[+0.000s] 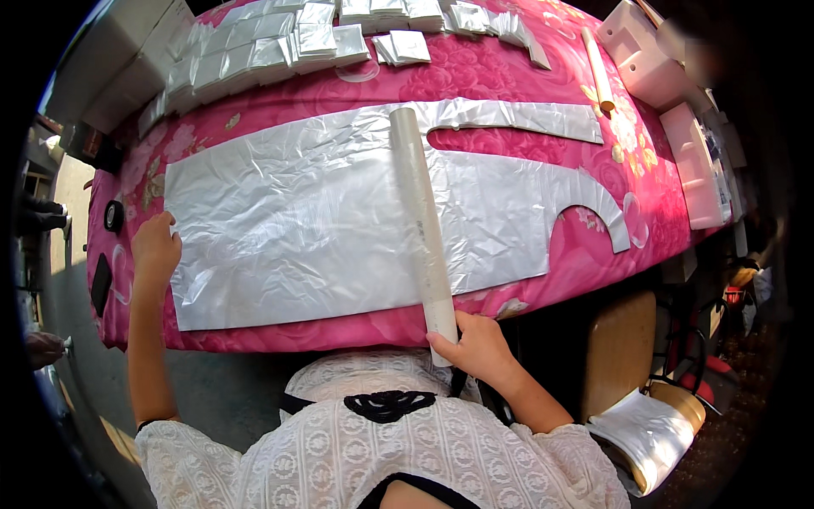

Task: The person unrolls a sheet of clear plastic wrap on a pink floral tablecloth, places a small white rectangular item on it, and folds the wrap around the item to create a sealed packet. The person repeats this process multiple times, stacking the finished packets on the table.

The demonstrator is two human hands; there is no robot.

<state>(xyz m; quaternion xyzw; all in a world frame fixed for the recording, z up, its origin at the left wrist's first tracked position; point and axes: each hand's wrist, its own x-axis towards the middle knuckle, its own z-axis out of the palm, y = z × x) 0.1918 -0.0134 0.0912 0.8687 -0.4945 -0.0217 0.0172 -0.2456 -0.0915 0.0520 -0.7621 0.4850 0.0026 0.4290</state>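
Note:
A thin, silvery-white plastic apron (pixel 297 220) lies spread flat and creased across the table, its neck loop and ties pointing right. My left hand (pixel 157 248) is at the apron's left edge, with its fingers closed on the plastic. My right hand (pixel 479 346) grips the near end of a long pale tube (pixel 424 225), thumb on top. The tube lies across the apron from its far edge to beyond the near one, slightly slanted. Its near end sticks out past the table edge, close to my body.
Stacks of folded silvery packets (pixel 254 55) line the far side of the pink flowered tablecloth (pixel 475 76). Another tube (pixel 597 72) lies far right, near white foam boxes (pixel 691 161). At the left are a black tape roll (pixel 114 215) and a flat black object (pixel 102 284). A wooden chair (pixel 623 348) stands lower right.

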